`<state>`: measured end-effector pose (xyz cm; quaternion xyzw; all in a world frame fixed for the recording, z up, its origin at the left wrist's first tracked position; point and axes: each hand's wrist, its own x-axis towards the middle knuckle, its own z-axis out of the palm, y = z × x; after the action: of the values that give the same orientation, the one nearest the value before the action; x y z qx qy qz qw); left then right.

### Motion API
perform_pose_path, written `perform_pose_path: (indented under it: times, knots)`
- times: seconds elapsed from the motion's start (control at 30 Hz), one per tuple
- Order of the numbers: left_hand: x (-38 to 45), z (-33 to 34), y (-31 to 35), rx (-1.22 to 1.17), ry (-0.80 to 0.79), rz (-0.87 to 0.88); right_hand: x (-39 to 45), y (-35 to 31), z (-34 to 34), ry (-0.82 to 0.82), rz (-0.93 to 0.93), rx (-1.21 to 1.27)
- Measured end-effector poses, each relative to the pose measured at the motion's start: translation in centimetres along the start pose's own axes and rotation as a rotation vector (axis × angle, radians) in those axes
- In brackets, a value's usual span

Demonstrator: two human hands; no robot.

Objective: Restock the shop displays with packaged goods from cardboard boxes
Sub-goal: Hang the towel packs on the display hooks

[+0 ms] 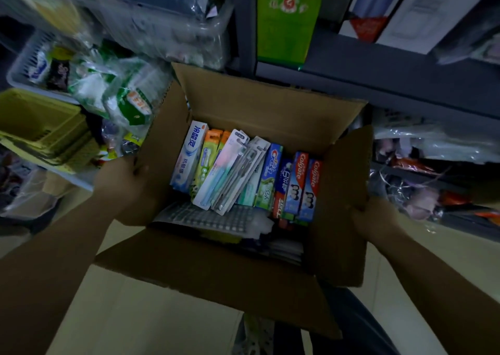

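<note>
Colgate cartons (303, 186), Crest carton (270, 176) — perhaps toothbrushes (230, 173) — in cardboard box (270, 105)

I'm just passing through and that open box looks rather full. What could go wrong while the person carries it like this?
1. The brown cardboard box is held only at its side flaps by the left hand and right hand; a flap might bend or slip.
2. The clear-packed toothbrushes lean loosely across the toothpaste cartons and could slide out if the box tips.
3. The grey metal shelf stands close ahead; the far flap could catch it.
</note>
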<state>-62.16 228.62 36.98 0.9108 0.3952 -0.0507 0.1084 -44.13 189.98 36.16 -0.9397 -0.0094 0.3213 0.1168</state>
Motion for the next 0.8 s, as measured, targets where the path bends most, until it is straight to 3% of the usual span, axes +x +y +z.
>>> perform_pose_path:
  times: [0.23,0.43,0.8]
  knots:
    - [-2.9,-2.6,1.6,0.052,-0.045,0.057,-3.4,2.8,-3.6,-0.015,-0.005,0.074]
    - [-6.4,-4.5,3.9,0.064,-0.128,0.112,-7.4,8.7,-6.1,-0.061,0.095,0.091]
    - [-16.8,-3.5,18.3,0.045,-0.145,0.222,-12.8,27.0,-9.5,-0.028,0.243,0.276]
